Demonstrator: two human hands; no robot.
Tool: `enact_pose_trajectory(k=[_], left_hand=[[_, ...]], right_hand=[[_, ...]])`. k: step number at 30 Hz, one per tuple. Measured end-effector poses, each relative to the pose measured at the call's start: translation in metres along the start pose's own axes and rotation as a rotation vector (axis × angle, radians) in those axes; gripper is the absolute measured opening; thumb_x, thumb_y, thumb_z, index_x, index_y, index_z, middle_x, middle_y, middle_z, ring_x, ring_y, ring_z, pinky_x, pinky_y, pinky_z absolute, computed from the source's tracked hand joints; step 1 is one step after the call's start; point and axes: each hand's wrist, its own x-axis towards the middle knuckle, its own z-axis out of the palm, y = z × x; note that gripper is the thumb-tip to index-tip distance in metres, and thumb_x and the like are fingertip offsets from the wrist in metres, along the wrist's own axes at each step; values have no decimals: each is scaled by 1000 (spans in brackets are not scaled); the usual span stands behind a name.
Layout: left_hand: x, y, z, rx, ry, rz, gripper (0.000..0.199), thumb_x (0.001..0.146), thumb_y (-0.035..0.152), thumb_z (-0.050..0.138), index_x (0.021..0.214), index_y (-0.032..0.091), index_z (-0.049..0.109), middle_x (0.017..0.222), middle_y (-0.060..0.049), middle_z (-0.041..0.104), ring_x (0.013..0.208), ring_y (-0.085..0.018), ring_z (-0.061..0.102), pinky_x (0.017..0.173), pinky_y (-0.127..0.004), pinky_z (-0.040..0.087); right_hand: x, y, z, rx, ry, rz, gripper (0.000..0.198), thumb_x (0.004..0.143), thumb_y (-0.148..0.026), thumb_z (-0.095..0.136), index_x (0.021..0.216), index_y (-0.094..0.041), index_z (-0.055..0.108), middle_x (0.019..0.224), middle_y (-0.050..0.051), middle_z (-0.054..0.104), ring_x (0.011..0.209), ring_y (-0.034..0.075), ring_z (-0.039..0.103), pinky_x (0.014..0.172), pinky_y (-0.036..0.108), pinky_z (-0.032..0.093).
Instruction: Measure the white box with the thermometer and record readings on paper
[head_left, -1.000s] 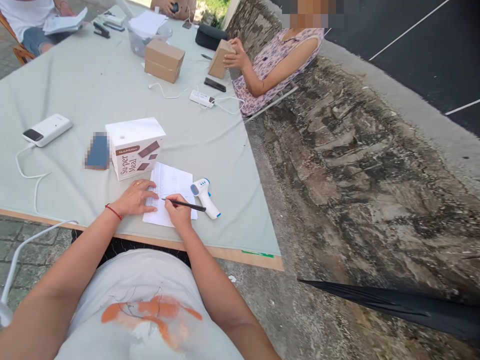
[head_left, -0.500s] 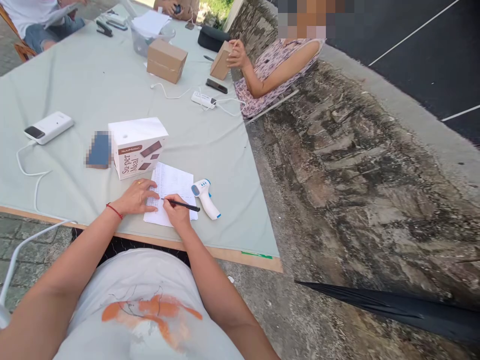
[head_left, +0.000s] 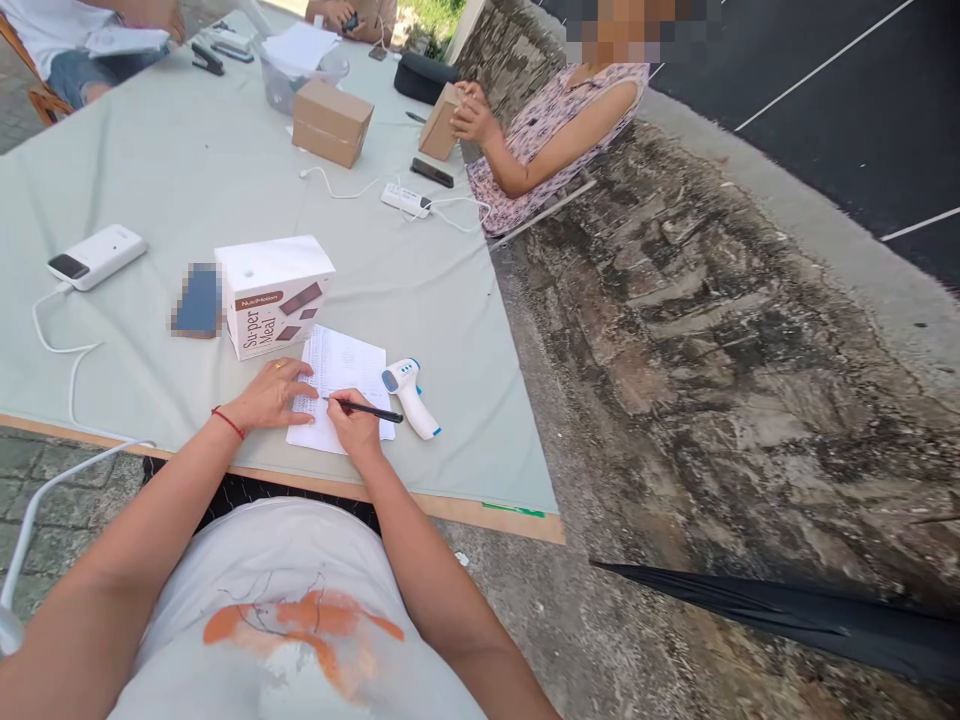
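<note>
A white sheet of paper (head_left: 346,366) with lines of writing lies near the table's front edge. My left hand (head_left: 270,394) rests flat on the paper's left side, fingers apart, a red band on the wrist. My right hand (head_left: 355,426) grips a black pen (head_left: 367,408) whose tip touches the paper. Just right of the paper lies a white and blue infrared thermometer (head_left: 409,396). Behind the paper stands a white carton (head_left: 273,294) printed with brown lettering.
The table (head_left: 187,180) wears a pale green cloth. On it are a white power bank (head_left: 96,256) with a cable, a blue item (head_left: 196,300), cardboard boxes (head_left: 331,122) and a phone (head_left: 431,172). A seated person's hand (head_left: 469,116) holds a small box. A stone wall (head_left: 712,330) runs along the right.
The pen has shifted slightly across the paper. The person across the table has moved a hand on the small box. The view has drifted a little.
</note>
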Motion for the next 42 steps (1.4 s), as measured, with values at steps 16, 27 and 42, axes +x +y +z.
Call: enact_pose_trajectory(k=[16,27,42], left_hand=[[-1,0,1,-9,7,-1,36,79,49,76,107,25,74,128,-11,59,122,-31,53,107,-50,38],[-1,0,1,-20,15,5,36,79,48,76,106,25,75,127,-12,59,121,-31,53,107,-50,38],[0,1,0,-12,-9,-12,37,78,46,78,107,23,75,127,-13,59,121,-32,54,107,-50,39]], right_hand=[[0,-2,0,-10,-1,-3,21,69,-41,52,72,-21,60,69,1,62,67,17,55,70,32,49],[0,-3,0,-7,21,1,22,68,-42,50,71,-21,58,68,1,60,66,17,53,69,32,47],[-1,-2,0,6,25,1,22,68,-41,51,71,-20,58,67,0,59,65,16,52,68,30,45]])
